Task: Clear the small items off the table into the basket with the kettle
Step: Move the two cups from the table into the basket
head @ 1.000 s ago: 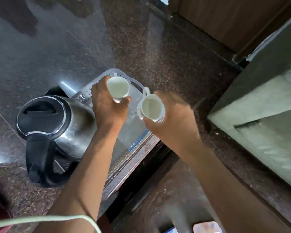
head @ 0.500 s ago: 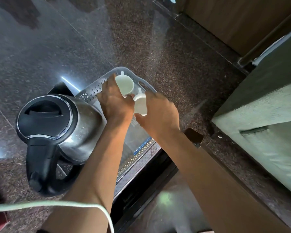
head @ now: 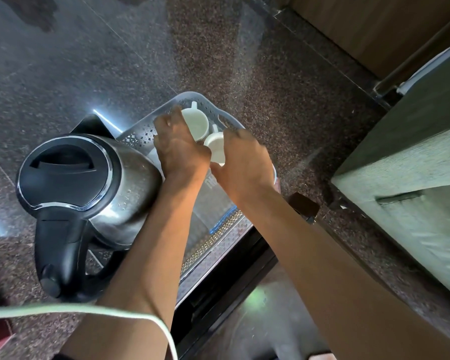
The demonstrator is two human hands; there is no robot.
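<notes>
My left hand (head: 178, 149) holds a white cup (head: 196, 123) at the far end of the grey basket (head: 140, 136), mouth up. My right hand (head: 242, 162) grips a second cup (head: 215, 148) just beside it, the two cups nearly touching. The steel kettle (head: 89, 183) stands in the basket's near left end, black lid closed. A white cord (head: 89, 309) crosses my left forearm.

White cups (head: 196, 123); grey perforated basket (head: 140, 136); steel-black kettle (head: 89, 183); speckled brown floor (head: 270, 74)
</notes>
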